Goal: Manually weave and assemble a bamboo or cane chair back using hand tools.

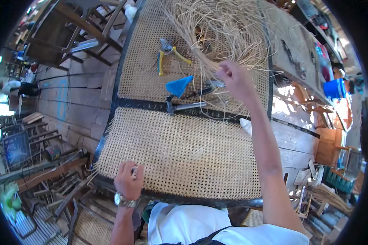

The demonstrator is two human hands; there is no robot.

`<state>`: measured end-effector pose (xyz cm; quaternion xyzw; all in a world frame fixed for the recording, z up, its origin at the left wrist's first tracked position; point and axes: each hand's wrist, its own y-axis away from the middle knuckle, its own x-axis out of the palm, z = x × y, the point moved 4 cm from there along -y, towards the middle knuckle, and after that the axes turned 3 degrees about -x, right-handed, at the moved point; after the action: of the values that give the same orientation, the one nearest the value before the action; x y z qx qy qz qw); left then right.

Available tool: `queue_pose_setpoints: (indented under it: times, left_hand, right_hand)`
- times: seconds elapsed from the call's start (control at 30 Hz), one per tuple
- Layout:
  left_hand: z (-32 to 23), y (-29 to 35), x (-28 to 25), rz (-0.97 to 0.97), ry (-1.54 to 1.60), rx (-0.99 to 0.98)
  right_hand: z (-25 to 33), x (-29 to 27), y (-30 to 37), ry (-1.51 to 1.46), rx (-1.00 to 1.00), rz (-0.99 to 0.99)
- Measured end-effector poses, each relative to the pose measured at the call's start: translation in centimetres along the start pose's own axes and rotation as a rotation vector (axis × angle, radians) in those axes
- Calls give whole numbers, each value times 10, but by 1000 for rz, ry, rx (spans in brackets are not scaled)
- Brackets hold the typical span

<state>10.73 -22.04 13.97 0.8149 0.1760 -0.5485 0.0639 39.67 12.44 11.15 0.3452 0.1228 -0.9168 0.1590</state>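
A dark frame (114,87) lies before me with woven cane webbing (180,151) across its two panels. My right hand (236,79) reaches to the far panel, its fingers closed round the gathered end of a bundle of loose cane strands (229,24). My left hand (129,179) is curled at the near panel's lower left, close to frayed cane ends; something small and shiny shows at its fingers, too small to name. Pliers with yellow handles (169,55), a blue piece of plastic or cloth (179,85) and a hammer (188,107) lie near the middle bar.
A grey bench (286,36) with tools stands at the far right, a blue bucket (334,88) beyond it. Wooden chair frames (75,32) are piled at the far left, more furniture at the lower left (57,175). A person (18,87) is far off left.
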Motion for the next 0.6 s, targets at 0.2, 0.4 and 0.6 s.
queue_pose_setpoints:
  times: [0.2, 0.4, 0.6]
  left_hand:
    - [-102, -42, 88, 311, 175, 85]
    - [-117, -114, 179, 305, -99, 254]
    - [-105, -160, 186, 317, -195, 161]
  right_hand:
    - [-66, 52, -49, 660, -105, -23]
    - [-35, 18, -48, 102, 14, -27]
    - [-60, -16, -27, -265, -17, 104]
